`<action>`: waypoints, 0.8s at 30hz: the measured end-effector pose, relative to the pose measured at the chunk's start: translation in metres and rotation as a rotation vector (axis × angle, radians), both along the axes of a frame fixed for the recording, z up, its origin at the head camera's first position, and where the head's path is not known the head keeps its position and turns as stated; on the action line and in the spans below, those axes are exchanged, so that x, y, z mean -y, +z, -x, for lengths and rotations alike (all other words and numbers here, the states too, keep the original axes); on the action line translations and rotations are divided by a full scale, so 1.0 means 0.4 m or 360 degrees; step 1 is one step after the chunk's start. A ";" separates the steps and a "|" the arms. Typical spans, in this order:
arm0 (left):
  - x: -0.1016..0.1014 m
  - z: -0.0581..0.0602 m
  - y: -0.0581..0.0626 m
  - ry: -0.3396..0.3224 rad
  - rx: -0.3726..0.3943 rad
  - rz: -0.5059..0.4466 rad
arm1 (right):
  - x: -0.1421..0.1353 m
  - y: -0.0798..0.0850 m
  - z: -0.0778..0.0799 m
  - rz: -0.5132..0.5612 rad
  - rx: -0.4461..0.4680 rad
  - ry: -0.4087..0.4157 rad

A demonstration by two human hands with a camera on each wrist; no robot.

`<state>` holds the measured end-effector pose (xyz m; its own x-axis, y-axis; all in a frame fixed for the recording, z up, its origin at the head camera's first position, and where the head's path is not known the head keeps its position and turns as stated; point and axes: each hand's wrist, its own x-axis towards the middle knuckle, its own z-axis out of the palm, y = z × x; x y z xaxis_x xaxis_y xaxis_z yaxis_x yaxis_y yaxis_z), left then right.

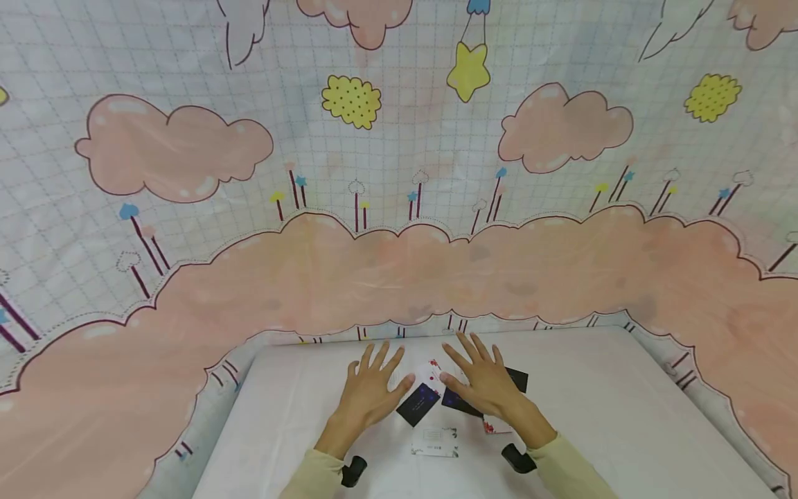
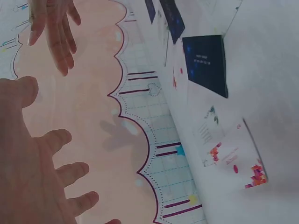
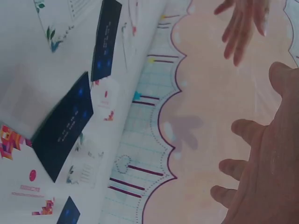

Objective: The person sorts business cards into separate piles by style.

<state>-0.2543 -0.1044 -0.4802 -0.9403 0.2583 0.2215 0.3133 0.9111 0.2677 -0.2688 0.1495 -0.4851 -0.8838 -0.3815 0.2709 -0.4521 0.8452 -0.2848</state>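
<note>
Both hands hover over several cards on a white table, fingers spread and holding nothing. My left hand point(image 1: 370, 389) is at the left of the group, its thumb close to a dark blue card point(image 1: 419, 405). On the other side, my right hand point(image 1: 489, 385) overlaps a second dark card point(image 1: 458, 402) and partly hides a third dark card point(image 1: 518, 379). Between the hands lies a white card with red patterning point(image 1: 433, 367). A similar red-patterned card point(image 1: 497, 425) shows under the right wrist. Nearest the front is a white card with green leaves point(image 1: 434, 442).
The white tabletop point(image 1: 274, 416) extends to both sides of the cards. Behind it hangs a cloth backdrop point(image 1: 386, 277) with pink clouds and stars, which also drapes beside the table. A black strap-on camera point(image 1: 354, 471) is at the left wrist, another point(image 1: 517, 458) at the right.
</note>
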 end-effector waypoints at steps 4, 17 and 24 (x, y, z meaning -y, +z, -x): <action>0.002 -0.007 -0.015 -0.0010 -0.0025 -0.0016 | -0.005 -0.012 -0.009 0.0001 -0.0020 -0.0026; 0.019 -0.029 -0.069 -0.0008 -0.0096 -0.0270 | -0.011 -0.073 -0.038 0.0371 0.0038 -0.0019; 0.020 -0.036 -0.087 -0.0025 -0.0065 -0.0493 | -0.019 -0.103 -0.053 0.0569 0.0188 -0.0078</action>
